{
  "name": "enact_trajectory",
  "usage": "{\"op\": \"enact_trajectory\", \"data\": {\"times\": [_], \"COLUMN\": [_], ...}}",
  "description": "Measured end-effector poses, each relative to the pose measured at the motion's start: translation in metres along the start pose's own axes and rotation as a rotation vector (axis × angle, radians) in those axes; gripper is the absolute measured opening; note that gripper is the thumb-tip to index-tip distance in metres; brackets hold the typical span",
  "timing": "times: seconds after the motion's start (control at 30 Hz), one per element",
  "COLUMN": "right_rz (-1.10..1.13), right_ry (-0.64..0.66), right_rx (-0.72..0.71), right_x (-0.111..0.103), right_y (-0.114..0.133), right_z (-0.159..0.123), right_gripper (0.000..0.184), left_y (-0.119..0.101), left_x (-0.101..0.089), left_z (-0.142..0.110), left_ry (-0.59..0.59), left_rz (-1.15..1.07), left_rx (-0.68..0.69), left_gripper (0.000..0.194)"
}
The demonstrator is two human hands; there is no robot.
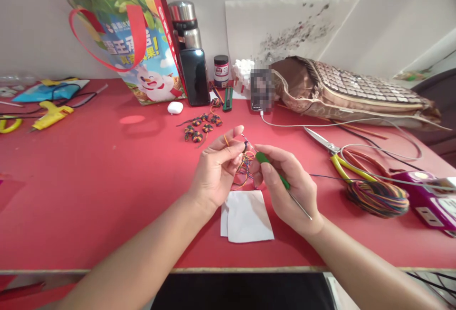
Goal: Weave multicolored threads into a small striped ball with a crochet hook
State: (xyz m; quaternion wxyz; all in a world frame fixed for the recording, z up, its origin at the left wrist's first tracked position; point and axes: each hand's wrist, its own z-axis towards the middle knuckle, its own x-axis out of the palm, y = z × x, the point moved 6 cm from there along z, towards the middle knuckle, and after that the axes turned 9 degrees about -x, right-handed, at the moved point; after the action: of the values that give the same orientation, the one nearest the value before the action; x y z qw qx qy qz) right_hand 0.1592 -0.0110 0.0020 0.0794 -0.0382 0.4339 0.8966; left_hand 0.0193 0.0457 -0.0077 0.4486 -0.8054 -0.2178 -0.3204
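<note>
My right hand (290,186) grips a crochet hook (262,157) by its green handle, its thin metal end pointing up and left. Between the closed fingers of my left hand (219,163) is multicoloured yarn (245,164), with an orange strand over the index finger. The hook's tip meets the yarn at the left fingertips; the small stitches there are too fine to make out. Loose loops of yarn hang between both hands. Below them lies a folded white paper (249,217). Several small crocheted pieces (197,136) in dark mixed colours lie beyond my left hand.
At right are scissors (335,149), a yarn skein (377,198), a purple power strip (423,196) and a white cable. A shopping bag (142,53), dark phone (194,77), second phone (257,89), green cutter (228,99) and beaded cushion (356,84) stand behind. A yellow glue gun (52,114) lies left.
</note>
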Motion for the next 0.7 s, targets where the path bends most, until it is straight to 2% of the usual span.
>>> {"op": "enact_trajectory", "data": {"times": [0.33,0.7], "right_rz": [-0.006,-0.006], "right_ry": [-0.012,-0.007], "right_rx": [-0.008,0.026], "right_x": [0.0002,0.0], "right_y": [0.0031,0.0002], "right_z": [0.0035,0.002], "right_gripper": [0.025,0.024], "left_y": [-0.0016,-0.0055], "left_x": [0.002,0.003], "left_z": [0.003,-0.0007], "left_ry": [0.032,0.011], "left_rz": [0.001,0.059], "left_rx": [0.052,0.094], "left_gripper": [0.021,0.027]}}
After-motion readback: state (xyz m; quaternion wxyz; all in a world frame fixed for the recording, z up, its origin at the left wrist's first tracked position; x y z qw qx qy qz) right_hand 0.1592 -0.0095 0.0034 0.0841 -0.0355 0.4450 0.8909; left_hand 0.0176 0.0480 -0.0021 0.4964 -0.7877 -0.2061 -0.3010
